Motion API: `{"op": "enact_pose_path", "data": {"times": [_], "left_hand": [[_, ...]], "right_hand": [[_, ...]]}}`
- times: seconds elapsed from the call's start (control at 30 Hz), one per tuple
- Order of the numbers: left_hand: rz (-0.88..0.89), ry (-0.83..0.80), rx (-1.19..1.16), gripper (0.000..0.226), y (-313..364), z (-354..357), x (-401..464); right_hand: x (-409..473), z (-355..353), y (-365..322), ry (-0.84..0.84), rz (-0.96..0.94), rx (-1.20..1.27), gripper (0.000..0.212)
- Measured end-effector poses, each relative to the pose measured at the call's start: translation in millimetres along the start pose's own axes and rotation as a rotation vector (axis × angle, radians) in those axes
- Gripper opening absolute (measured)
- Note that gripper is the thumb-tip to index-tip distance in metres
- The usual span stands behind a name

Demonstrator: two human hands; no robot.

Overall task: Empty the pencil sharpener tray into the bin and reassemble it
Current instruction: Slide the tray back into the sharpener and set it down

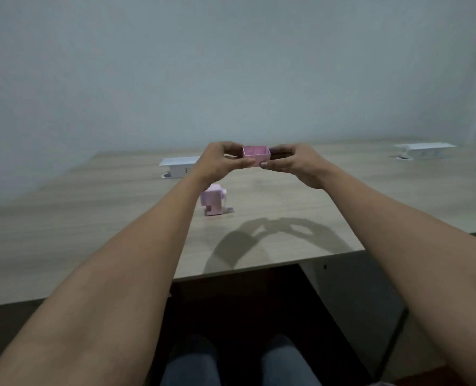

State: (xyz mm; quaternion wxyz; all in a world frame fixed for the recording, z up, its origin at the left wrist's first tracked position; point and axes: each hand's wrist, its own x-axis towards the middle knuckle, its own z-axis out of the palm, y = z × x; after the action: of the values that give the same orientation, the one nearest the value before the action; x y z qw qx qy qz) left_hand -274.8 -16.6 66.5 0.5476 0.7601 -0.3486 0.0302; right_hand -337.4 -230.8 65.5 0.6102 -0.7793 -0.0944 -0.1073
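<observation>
Two hands, apparently pinching tray (256,155) edges.

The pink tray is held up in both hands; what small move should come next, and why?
Probably lower the tray toward the sharpener body and line it up with the open slot at its base. The left hand and right hand hold the tray upright above the table, it looks empty, and no bin is in view.

Both arms outstretched, hands (220,162) (295,164) pinching.
</observation>
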Motion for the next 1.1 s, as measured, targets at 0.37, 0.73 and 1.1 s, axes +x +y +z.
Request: {"op": "enact_pose_path", "data": {"times": [0.37,0.73,1.1], "left_hand": [[-0.122,0.170,-0.035,0.042,-67,-91,-25],[-0.343,0.227,-0.007,0.040,-153,-125,-59],[-0.437,0.108,-0.066,0.035,-176,-92,-59]], "right_hand": [[72,84,43,0.000,0.024,-0.020,0.058],[94,105,90,0.037,0.067,-0.104,0.058],[96,108,106,-0.045,0.086,-0.124,0.059]]}}
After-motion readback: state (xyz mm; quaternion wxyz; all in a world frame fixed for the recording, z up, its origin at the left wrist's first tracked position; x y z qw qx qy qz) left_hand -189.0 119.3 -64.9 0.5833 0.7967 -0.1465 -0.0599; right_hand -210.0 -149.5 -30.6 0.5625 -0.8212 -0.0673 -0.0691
